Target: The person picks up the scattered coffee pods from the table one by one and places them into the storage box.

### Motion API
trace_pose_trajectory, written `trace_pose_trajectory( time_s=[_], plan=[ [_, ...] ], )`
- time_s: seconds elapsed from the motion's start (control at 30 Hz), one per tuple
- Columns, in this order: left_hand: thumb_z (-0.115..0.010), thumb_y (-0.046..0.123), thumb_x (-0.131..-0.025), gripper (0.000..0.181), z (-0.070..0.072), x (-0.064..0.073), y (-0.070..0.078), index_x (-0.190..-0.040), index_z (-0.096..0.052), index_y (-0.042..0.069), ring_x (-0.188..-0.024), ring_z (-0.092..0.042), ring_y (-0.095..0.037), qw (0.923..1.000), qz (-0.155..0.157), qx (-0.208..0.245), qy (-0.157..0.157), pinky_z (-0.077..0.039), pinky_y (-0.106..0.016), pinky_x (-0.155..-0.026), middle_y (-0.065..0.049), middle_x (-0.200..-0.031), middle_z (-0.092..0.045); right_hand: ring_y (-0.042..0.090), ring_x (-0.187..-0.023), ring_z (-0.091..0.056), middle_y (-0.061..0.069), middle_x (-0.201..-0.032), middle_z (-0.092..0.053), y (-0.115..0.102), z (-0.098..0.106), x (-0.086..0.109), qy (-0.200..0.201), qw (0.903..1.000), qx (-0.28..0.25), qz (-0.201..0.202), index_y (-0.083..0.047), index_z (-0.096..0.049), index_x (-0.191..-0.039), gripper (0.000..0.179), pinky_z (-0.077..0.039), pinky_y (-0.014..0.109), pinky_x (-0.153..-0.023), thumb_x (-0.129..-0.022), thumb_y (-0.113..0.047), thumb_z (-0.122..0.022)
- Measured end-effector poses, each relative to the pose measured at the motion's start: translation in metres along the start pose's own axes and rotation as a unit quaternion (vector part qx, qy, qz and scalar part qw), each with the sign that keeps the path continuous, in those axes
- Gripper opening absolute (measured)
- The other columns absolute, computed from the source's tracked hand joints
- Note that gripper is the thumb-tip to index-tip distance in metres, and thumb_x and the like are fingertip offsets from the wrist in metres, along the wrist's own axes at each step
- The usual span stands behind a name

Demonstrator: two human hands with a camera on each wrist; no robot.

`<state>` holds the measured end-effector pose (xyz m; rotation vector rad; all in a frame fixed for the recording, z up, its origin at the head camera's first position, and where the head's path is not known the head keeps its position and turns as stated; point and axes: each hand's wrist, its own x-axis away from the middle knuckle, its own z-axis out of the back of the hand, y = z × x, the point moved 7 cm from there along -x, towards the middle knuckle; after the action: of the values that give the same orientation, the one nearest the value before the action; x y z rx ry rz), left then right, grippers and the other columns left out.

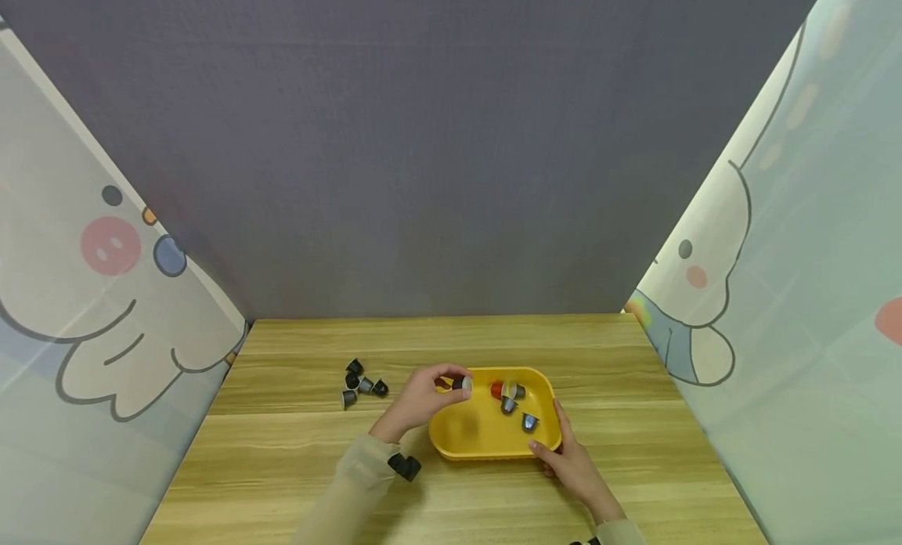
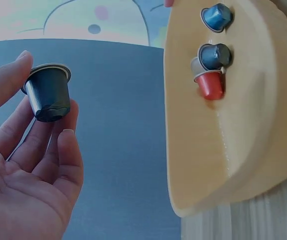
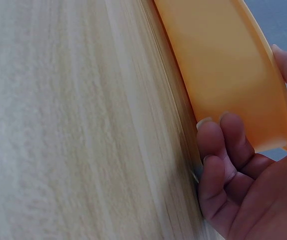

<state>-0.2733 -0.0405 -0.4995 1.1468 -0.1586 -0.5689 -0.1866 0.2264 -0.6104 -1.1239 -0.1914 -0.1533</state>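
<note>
My left hand (image 1: 420, 400) pinches a dark coffee capsule (image 2: 48, 95) between thumb and fingers, above the left part of a yellow tray (image 1: 486, 443). The capsule's pale lid side faces right in the head view. At the tray's front right corner, my right hand (image 1: 574, 467) grips it, thumb at the rim and fingers curled against the outer wall (image 3: 228, 85). Inside the tray, toward its right side, lie several capsules: a red one (image 2: 211, 85), a blue one (image 2: 216, 17), a dark grey-blue one (image 2: 215, 56) and others close by.
Several dark and grey capsules (image 1: 365, 385) lie loosely grouped on the wooden table (image 1: 296, 451), left of the tray. A grey wall (image 1: 437, 177) rises behind the table, and printed cartoon panels (image 1: 775, 294) stand on both sides.
</note>
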Motion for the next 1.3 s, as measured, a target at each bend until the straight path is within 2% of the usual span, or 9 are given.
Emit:
trace_pose_trajectory(
  time_s=[0.3, 0.67, 0.9, 1.13, 1.3],
  plan=[
    [-0.073, 0.037, -0.092, 0.027, -0.005, -0.012, 0.01, -0.117, -0.071, 0.026, -0.099, -0.061, -0.01, 0.9998, -0.01, -0.008, -0.012, -0.05, -0.038, -0.087, 0.014, -0.108, -0.067, 0.019, -0.06, -0.055, 0.005, -0.062, -0.051, -0.001, 0.0, 0.0, 0.0, 1.0, -0.007, 0.001, -0.027, -0.004, -0.162, 0.097, -0.051, 0.029, -0.057, -0.093, -0.034, -0.072],
    [-0.074, 0.034, -0.092, 0.029, -0.013, -0.025, 0.018, -0.119, -0.071, 0.022, -0.099, -0.06, -0.009, 0.9992, -0.022, -0.023, -0.026, -0.05, -0.031, -0.085, 0.012, -0.108, -0.067, 0.019, -0.061, -0.055, 0.006, -0.066, -0.055, -0.001, 0.001, -0.002, 0.0, 1.0, 0.001, 0.0, -0.029, -0.003, -0.162, 0.097, -0.051, 0.03, -0.057, -0.093, -0.034, -0.072],
    [-0.074, 0.033, -0.092, 0.031, -0.024, -0.036, 0.021, -0.119, -0.071, 0.019, -0.1, -0.061, -0.01, 0.9981, -0.032, -0.025, -0.047, -0.051, -0.03, -0.083, 0.01, -0.11, -0.067, 0.019, -0.061, -0.055, 0.006, -0.063, -0.052, -0.001, 0.001, -0.001, -0.001, 1.0, -0.003, -0.002, -0.029, -0.004, -0.162, 0.097, -0.051, 0.029, -0.056, -0.093, -0.034, -0.072],
    [-0.074, 0.032, -0.092, 0.028, -0.038, -0.049, 0.027, -0.119, -0.071, 0.023, -0.102, -0.06, -0.005, 0.9945, -0.045, -0.047, -0.082, -0.05, -0.029, -0.085, 0.014, -0.113, -0.066, 0.02, -0.063, -0.057, 0.009, -0.075, -0.059, -0.001, 0.0, 0.0, -0.001, 1.0, 0.007, -0.001, -0.028, -0.003, -0.162, 0.097, -0.052, 0.03, -0.058, -0.093, -0.036, -0.071],
    [-0.075, 0.034, -0.091, 0.031, -0.045, -0.058, 0.032, -0.119, -0.071, 0.021, -0.1, -0.059, -0.002, 0.9916, -0.057, -0.054, -0.103, -0.049, -0.028, -0.086, 0.016, -0.111, -0.065, 0.02, -0.063, -0.057, 0.007, -0.069, -0.055, 0.0, 0.0, 0.0, 0.001, 1.0, 0.002, -0.002, -0.029, -0.004, -0.162, 0.097, -0.052, 0.03, -0.058, -0.093, -0.035, -0.072]
  ],
)
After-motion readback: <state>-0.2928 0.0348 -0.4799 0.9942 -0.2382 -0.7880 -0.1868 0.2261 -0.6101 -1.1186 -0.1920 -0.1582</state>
